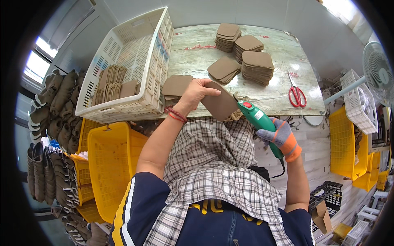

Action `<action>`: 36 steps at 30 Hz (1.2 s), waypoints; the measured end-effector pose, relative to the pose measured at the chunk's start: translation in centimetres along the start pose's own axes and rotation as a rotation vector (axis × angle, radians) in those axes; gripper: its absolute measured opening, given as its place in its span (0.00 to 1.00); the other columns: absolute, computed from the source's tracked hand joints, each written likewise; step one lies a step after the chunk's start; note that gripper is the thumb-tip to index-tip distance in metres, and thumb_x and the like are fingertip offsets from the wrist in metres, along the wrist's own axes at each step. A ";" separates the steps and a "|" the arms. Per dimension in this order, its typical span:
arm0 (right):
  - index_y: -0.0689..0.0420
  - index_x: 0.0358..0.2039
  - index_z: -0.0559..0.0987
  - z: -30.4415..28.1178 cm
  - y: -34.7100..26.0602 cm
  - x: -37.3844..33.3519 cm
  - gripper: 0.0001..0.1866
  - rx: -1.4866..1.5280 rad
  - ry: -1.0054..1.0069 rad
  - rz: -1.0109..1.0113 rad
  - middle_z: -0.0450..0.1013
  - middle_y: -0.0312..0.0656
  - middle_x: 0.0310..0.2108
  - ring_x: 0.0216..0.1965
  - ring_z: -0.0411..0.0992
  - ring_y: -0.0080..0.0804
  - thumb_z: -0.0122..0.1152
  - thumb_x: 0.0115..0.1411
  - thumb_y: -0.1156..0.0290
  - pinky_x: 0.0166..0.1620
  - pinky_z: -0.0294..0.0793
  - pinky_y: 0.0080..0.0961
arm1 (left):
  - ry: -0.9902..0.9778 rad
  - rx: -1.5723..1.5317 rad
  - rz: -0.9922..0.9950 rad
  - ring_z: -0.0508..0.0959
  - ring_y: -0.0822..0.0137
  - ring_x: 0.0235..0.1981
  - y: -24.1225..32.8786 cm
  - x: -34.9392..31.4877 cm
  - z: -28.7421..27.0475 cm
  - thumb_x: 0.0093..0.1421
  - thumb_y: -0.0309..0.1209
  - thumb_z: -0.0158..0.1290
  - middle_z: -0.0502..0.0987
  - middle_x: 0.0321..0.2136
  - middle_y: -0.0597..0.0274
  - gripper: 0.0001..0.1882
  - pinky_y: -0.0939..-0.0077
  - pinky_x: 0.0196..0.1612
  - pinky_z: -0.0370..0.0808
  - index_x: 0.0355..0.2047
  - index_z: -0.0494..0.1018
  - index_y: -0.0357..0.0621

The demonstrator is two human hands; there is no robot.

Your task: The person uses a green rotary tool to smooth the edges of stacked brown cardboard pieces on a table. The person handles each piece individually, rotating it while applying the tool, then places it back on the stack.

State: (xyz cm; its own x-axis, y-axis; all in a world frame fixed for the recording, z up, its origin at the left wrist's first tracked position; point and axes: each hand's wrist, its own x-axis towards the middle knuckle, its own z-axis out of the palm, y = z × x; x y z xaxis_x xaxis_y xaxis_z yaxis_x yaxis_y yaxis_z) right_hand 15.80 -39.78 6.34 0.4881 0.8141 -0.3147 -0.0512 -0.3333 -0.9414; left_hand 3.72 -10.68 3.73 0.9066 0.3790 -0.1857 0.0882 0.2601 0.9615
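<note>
A navy striped-sleeve cloth shirt lies nearest; bare left fingers pinch a flat brown round-cornered piece; grey-orange gloved right fingers grasp a green corded tool.

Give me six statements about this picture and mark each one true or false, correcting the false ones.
1. The gloved right hand holds a green tool. True.
2. Both hands wear gloves. False: the left hand is bare, and it holds a flat brown piece.
3. Red-handled scissors and several brown stacks lie on the table. True.
4. The only brown stacks are on the table. False: more are inside the white crate.
5. Yellow bins appear on both sides of the picture. True.
6. The scissors lie nearer the left hand. False: they lie nearer the right hand.
</note>
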 end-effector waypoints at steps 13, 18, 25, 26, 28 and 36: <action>0.63 0.35 0.75 0.5 -0.3 1.0 0.18 -0.073 -0.034 -0.033 0.71 0.33 0.20 0.19 0.66 0.17 0.69 0.49 0.66 0.23 0.67 0.16 | -0.183 0.168 -0.129 0.77 0.76 0.26 -0.3 0.7 1.7 0.44 0.18 0.61 0.79 0.26 0.64 0.10 0.81 0.33 0.74 0.29 0.77 0.38; 0.66 0.35 0.75 1.3 -1.6 2.0 0.22 -0.076 -0.025 -0.039 0.71 0.34 0.20 0.20 0.66 0.16 0.72 0.47 0.62 0.23 0.67 0.16 | -0.154 0.282 -0.095 0.76 0.74 0.26 0.2 0.2 2.4 0.44 0.19 0.62 0.79 0.25 0.64 0.09 0.81 0.34 0.73 0.28 0.77 0.38; 0.65 0.39 0.75 -0.2 1.0 2.0 0.23 0.004 0.114 -0.049 0.72 0.35 0.22 0.19 0.68 0.17 0.71 0.48 0.64 0.23 0.68 0.16 | 0.319 0.188 0.211 0.78 0.70 0.28 5.6 -2.0 -6.6 0.52 0.23 0.57 0.78 0.29 0.61 0.09 0.77 0.34 0.76 0.35 0.75 0.37; 0.65 0.39 0.75 -0.5 1.4 1.9 0.22 0.023 0.123 -0.030 0.73 0.35 0.22 0.19 0.68 0.17 0.71 0.48 0.64 0.23 0.68 0.16 | 0.439 0.282 0.185 0.78 0.65 0.35 5.6 -1.8 -8.8 0.52 0.23 0.57 0.78 0.34 0.56 0.14 0.70 0.41 0.76 0.41 0.73 0.38; 0.64 0.39 0.75 -1.0 2.3 2.1 0.22 0.062 0.149 0.010 0.74 0.35 0.23 0.18 0.68 0.17 0.71 0.48 0.65 0.23 0.69 0.17 | 0.788 1.270 0.397 0.73 0.56 0.47 3.1 0.0 -10.0 0.50 0.25 0.58 0.73 0.45 0.47 0.21 0.65 0.51 0.70 0.46 0.71 0.36; 0.63 0.37 0.76 -0.2 3.3 2.5 0.21 0.008 0.261 0.018 0.73 0.35 0.22 0.17 0.67 0.17 0.71 0.48 0.64 0.21 0.68 0.16 | 0.585 1.613 0.186 0.47 0.48 0.65 -3.4 11.6 -1.4 0.56 0.45 0.52 0.58 0.59 0.45 0.32 0.45 0.63 0.44 0.54 0.64 0.33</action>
State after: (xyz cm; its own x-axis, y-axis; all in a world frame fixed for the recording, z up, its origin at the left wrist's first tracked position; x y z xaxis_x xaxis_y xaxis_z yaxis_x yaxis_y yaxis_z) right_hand 17.08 -38.94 2.48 0.6952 0.6576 -0.2902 -0.0680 -0.3418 -0.9373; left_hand 13.30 -5.90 -1.97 0.7257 0.6405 0.2513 0.6315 -0.7650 0.1263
